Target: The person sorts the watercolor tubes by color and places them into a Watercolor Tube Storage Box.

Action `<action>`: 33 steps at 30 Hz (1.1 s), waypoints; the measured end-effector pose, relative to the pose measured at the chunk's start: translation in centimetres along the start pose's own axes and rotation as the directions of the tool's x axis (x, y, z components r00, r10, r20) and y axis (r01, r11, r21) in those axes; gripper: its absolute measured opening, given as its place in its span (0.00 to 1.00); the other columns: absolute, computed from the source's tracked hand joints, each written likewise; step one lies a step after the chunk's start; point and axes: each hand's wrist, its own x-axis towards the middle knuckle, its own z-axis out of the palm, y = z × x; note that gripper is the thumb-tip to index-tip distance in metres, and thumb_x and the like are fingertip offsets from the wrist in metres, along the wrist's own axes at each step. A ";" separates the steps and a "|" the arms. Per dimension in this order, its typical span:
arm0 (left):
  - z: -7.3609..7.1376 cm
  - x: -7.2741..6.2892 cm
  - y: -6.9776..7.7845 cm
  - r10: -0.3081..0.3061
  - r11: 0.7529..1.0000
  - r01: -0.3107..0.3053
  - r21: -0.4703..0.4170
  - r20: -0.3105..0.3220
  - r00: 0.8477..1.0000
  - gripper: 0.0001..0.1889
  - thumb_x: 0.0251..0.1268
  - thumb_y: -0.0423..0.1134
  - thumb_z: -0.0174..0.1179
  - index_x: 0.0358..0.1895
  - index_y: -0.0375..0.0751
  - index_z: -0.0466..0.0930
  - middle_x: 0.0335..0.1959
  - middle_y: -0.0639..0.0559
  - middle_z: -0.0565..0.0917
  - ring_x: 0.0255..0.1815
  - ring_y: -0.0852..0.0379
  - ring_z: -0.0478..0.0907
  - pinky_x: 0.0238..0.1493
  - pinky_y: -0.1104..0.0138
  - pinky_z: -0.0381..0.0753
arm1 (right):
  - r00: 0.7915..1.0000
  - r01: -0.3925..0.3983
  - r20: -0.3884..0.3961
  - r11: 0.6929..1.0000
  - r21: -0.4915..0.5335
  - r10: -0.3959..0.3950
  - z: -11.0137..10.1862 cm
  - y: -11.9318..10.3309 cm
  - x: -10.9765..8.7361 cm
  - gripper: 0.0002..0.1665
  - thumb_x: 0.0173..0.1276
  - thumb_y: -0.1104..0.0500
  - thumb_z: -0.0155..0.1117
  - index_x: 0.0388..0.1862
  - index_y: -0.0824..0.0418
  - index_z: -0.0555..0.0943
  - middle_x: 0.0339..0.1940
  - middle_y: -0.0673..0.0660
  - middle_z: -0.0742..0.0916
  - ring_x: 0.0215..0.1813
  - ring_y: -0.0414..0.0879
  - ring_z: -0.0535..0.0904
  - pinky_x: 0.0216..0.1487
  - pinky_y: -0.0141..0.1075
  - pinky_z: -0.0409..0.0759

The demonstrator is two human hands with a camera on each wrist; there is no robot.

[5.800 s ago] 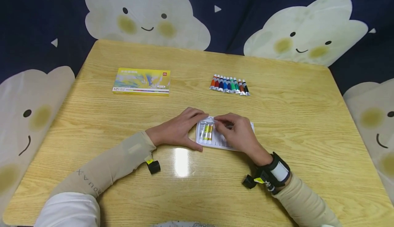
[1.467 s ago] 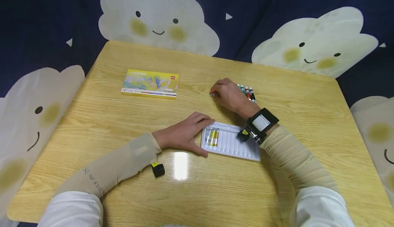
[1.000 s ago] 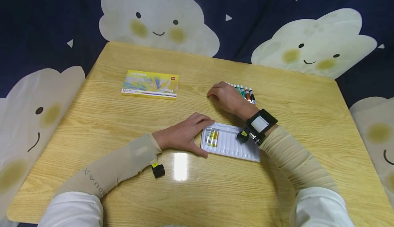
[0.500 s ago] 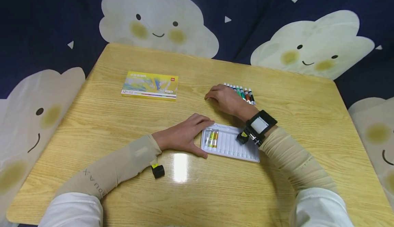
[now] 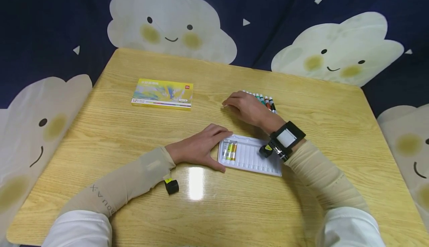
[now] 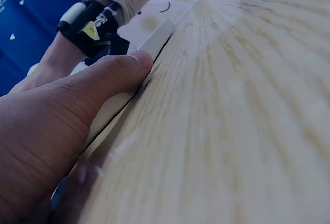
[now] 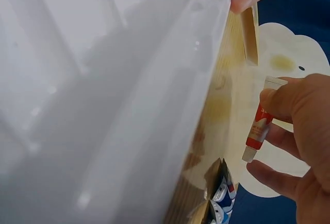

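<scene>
A white plastic tray [image 5: 253, 157] with slots lies on the table; white, lemon-yellow and amber paint tubes [image 5: 230, 151] fill its left end. My left hand [image 5: 202, 144] grips that end, thumb on the near edge and fingers at the far edge; in the left wrist view the thumb [image 6: 116, 74] presses along the tray's side. Beyond the tray, my right hand [image 5: 246, 107] pinches an orange-red paint tube [image 7: 260, 123] between thumb and fingers, its cap pointing down in the right wrist view. The head view has this tube hidden by the hand.
A row of paint tubes [image 5: 267, 101] lies partly behind the right hand, with green, brown and black ones showing. Left of it sits a yellow paint box [image 5: 162, 94]. A dark cloth with clouds hangs behind the wooden table [image 5: 134, 127].
My right hand has gone from over the tray to the tube row and taken up the orange-red paint tube; lately it has shifted only slightly left. My left hand stays on the tray.
</scene>
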 end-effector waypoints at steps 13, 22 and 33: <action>-0.1 0.0 0.0 -0.010 1.000 0.010 -0.008 -0.002 1.000 0.59 0.50 0.70 0.74 0.82 0.44 0.59 0.77 0.48 0.66 0.76 0.52 0.62 0.78 0.57 0.69 | 0.995 -0.019 -0.098 1.000 0.023 0.022 -0.6 -0.7 -1.5 0.13 0.76 0.66 0.62 0.55 0.62 0.86 0.50 0.60 0.90 0.52 0.53 0.88 0.54 0.47 0.86; -0.1 0.0 0.0 -0.017 1.000 0.017 -0.007 0.014 1.000 0.59 0.51 0.71 0.73 0.82 0.44 0.58 0.78 0.49 0.65 0.77 0.52 0.61 0.78 0.57 0.68 | 0.988 -0.036 -0.150 0.998 0.058 0.044 -0.9 -1.7 -2.5 0.15 0.74 0.63 0.65 0.58 0.61 0.86 0.47 0.58 0.90 0.43 0.49 0.86 0.47 0.44 0.86; -0.1 0.1 0.2 -0.014 1.000 0.014 -0.010 0.010 1.000 0.59 0.50 0.70 0.74 0.82 0.43 0.59 0.77 0.48 0.66 0.76 0.52 0.62 0.78 0.57 0.69 | 0.972 -0.113 -0.199 0.991 0.066 0.124 -0.6 -2.9 -4.5 0.16 0.73 0.62 0.68 0.57 0.64 0.86 0.45 0.61 0.91 0.42 0.51 0.90 0.40 0.44 0.87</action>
